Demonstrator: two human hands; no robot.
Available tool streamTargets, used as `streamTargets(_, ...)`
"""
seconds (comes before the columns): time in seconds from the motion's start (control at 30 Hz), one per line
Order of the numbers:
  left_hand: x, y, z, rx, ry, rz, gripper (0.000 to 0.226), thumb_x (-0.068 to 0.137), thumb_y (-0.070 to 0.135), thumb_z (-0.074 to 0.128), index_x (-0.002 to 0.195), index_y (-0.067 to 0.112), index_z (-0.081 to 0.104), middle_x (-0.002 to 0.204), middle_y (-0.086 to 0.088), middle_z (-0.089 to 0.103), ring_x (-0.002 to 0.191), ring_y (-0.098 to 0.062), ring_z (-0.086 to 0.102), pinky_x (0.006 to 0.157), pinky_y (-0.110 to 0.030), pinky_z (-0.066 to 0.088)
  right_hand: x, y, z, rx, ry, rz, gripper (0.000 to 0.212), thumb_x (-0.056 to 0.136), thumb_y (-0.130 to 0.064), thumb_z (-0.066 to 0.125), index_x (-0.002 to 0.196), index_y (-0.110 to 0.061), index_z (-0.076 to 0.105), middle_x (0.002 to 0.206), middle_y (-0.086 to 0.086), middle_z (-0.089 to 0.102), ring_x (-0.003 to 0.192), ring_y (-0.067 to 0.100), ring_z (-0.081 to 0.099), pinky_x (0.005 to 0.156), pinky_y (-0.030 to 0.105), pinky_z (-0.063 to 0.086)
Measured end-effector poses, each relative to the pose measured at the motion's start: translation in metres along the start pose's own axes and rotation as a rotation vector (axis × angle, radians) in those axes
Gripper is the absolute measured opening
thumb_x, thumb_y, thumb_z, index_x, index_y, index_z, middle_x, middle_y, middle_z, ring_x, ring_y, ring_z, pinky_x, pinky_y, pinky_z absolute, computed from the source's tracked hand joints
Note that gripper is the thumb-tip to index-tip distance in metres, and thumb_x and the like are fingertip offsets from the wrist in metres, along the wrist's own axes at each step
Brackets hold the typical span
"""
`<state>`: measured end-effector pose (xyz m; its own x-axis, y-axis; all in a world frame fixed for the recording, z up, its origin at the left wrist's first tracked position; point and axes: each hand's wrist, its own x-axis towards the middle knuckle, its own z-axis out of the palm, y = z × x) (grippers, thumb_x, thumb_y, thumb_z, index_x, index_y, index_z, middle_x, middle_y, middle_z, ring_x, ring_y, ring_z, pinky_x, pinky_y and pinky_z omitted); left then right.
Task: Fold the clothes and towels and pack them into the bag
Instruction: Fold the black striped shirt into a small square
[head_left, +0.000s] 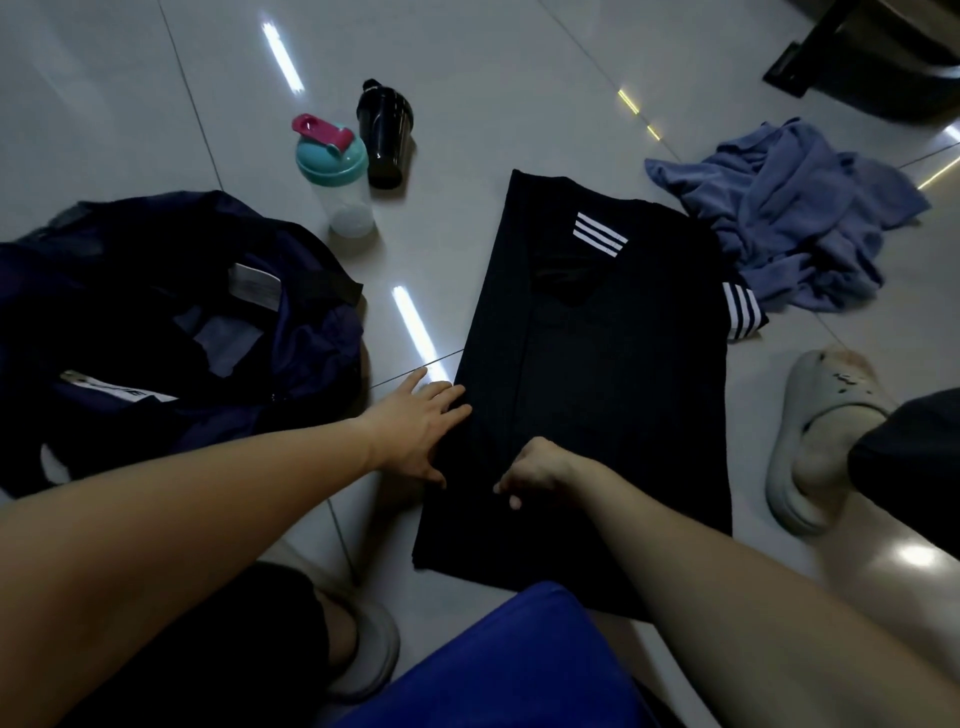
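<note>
Glossy pale floor tiles (467, 78) are reflecting strips of light. A black shirt (597, 364) with white stripes is lying flat on the floor in the middle, its sides folded inward. The left hand (415, 426) is resting at the shirt's left edge, fingers straight and spread, fingertips touching the cloth. The right hand (535, 467) is sitting just beside it on the shirt's lower part, fingers curled down and pinching the fabric. A dark blue bag (156, 338) is lying open left of the shirt. A crumpled blue-grey towel (795, 218) is lying against the shirt's far right corner. A clear bottle (337, 176) with a teal lid and a black bottle (384, 135) are standing together beyond the bag.
</note>
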<state>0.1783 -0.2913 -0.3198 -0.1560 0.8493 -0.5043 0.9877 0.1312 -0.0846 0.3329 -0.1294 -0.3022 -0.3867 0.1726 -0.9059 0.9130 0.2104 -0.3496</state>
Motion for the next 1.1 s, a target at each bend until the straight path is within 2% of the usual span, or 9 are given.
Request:
streamTargets(0.2, -0.013, 0.006, 0.003, 0.036, 0.008, 0.071, 0.115, 0.08, 0.087, 0.045, 0.162, 0.017, 0.004, 0.169, -0.014, -0.001, 0.156, -0.03, 0.0, 0.124, -0.052, -0.005, -0.004, 0.012, 0.018, -0.047, -0.083, -0.004, 0.015, 0.09, -0.021, 0.073, 0.09, -0.007, 0.069, 0.066, 0.005, 0.071, 0.042, 0.005, 0.055, 0.044, 0.02, 0.043)
streamTargets(0.33, -0.027, 0.018, 0.01, 0.063, -0.015, 0.238, 0.111, 0.084, 0.075, 0.054, 0.162, 0.015, 0.004, 0.168, -0.017, -0.003, 0.156, -0.032, 0.001, 0.126, -0.05, 0.0, -0.007, 0.015, 0.032, -0.148, -0.178, 0.062, 0.013, 0.093, -0.016, 0.069, 0.1, -0.005, 0.072, 0.073, 0.006, 0.073, 0.047, 0.006, 0.054, 0.049, 0.02, 0.044)
streamTargets(0.47, -0.038, 0.023, 0.005, 0.042, 0.038, 0.379, 0.092, 0.085, 0.067, 0.056, 0.155, 0.012, 0.032, 0.16, -0.019, 0.03, 0.145, -0.035, 0.031, 0.122, -0.049, 0.022, -0.012, 0.018, 0.022, -0.22, -0.273, 0.124, 0.014, 0.096, -0.015, 0.064, 0.105, -0.008, 0.072, 0.075, 0.006, 0.073, 0.048, 0.006, 0.048, 0.047, 0.018, 0.037)
streamTargets(0.57, -0.035, 0.025, -0.005, -0.009, 0.107, 0.365, 0.073, 0.086, 0.064, 0.052, 0.138, 0.013, 0.051, 0.138, -0.013, 0.049, 0.123, -0.03, 0.05, 0.106, -0.044, 0.041, -0.01, 0.019, 0.001, -0.15, -0.178, 0.077, 0.019, 0.095, -0.012, 0.065, 0.109, -0.001, 0.071, 0.076, 0.01, 0.073, 0.047, 0.008, 0.049, 0.043, 0.019, 0.038)
streamTargets(0.7, -0.019, 0.031, -0.024, -0.025, 0.104, 0.235, 0.068, 0.088, 0.062, 0.054, 0.139, 0.017, 0.047, 0.137, -0.01, 0.046, 0.119, -0.027, 0.049, 0.102, -0.042, 0.044, -0.008, 0.024, -0.028, 0.034, -0.001, 0.021, 0.017, 0.094, -0.007, 0.064, 0.104, 0.005, 0.07, 0.075, 0.018, 0.07, 0.045, 0.014, 0.052, 0.042, 0.021, 0.041)
streamTargets(0.8, -0.005, 0.038, -0.034, -0.053, 0.01, 0.259, 0.067, 0.089, 0.058, 0.059, 0.139, 0.016, 0.047, 0.132, -0.009, 0.05, 0.115, -0.027, 0.053, 0.097, -0.041, 0.049, -0.002, 0.038, -0.062, 0.086, 0.202, 0.0, 0.008, 0.092, -0.007, 0.068, 0.091, 0.0, 0.072, 0.069, 0.013, 0.064, 0.048, 0.019, 0.054, 0.044, 0.025, 0.045)
streamTargets(0.9, 0.011, 0.048, -0.046, -0.099, -0.061, 0.306, 0.056, 0.092, 0.054, 0.059, 0.134, 0.017, 0.053, 0.122, -0.005, 0.06, 0.105, -0.025, 0.062, 0.088, -0.038, 0.054, -0.002, 0.068, -0.105, 0.101, 0.515, 0.018, 0.005, 0.085, -0.014, 0.069, 0.082, -0.011, 0.073, 0.081, 0.011, 0.07, 0.071, 0.028, 0.066, 0.066, 0.038, 0.058)
streamTargets(0.97, 0.025, 0.057, -0.056, -0.099, -0.045, 0.302, 0.048, 0.094, 0.05, 0.056, 0.131, 0.018, 0.056, 0.118, -0.003, 0.062, 0.102, -0.024, 0.064, 0.085, -0.037, 0.054, -0.009, 0.092, -0.129, 0.097, 0.725, 0.062, 0.006, 0.082, -0.017, 0.065, 0.08, -0.013, 0.069, 0.088, 0.011, 0.07, 0.083, 0.032, 0.067, 0.079, 0.04, 0.058)
streamTargets(1.1, 0.06, 0.078, -0.077, -0.188, -0.017, 0.268, 0.044, 0.096, 0.044, 0.054, 0.134, 0.022, 0.054, 0.12, -0.001, 0.059, 0.105, -0.023, 0.064, 0.086, -0.039, 0.056, -0.015, 0.141, -0.159, 0.167, 0.86, 0.225, 0.029, 0.085, -0.02, 0.066, 0.11, -0.005, 0.063, 0.111, 0.016, 0.065, 0.106, 0.037, 0.063, 0.082, 0.036, 0.048)
